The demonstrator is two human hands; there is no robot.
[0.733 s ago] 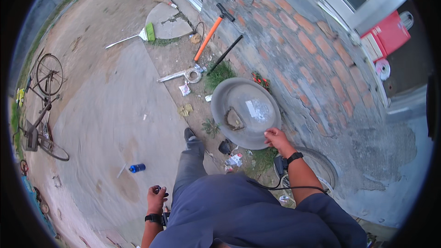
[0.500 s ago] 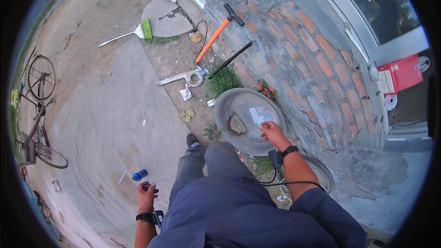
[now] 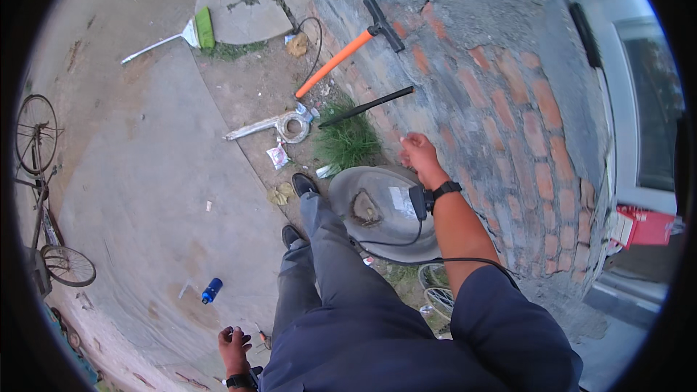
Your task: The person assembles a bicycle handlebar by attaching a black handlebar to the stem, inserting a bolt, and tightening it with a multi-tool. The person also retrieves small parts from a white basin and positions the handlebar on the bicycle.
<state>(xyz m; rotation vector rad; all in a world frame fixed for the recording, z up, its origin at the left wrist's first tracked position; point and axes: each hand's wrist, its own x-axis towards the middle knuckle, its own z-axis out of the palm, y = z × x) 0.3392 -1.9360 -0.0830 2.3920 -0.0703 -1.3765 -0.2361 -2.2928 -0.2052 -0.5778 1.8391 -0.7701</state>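
Note:
My right hand is raised over the far rim of a wide grey basin, close to the brick wall. Its fingers are loosely bent, with nothing visible in them. Ahead of it, a black bar leans on the wall above a tuft of grass. Beyond that leans an orange-handled tool with a black head. My left hand hangs low at my left side, fingers half curled and apart, touching nothing. A blue bottle lies on the concrete near it.
A wrapped roll and a crumpled packet lie on the dirt ahead. Farther off lies a green-bristled broom. A bicycle stands at the left. The brick wall runs along my right, with a red box beyond.
My right hand has moved from above the basin forward to its far rim, nearer the black bar. The view has shifted, and both of my shoes now show. My left hand still hangs low.

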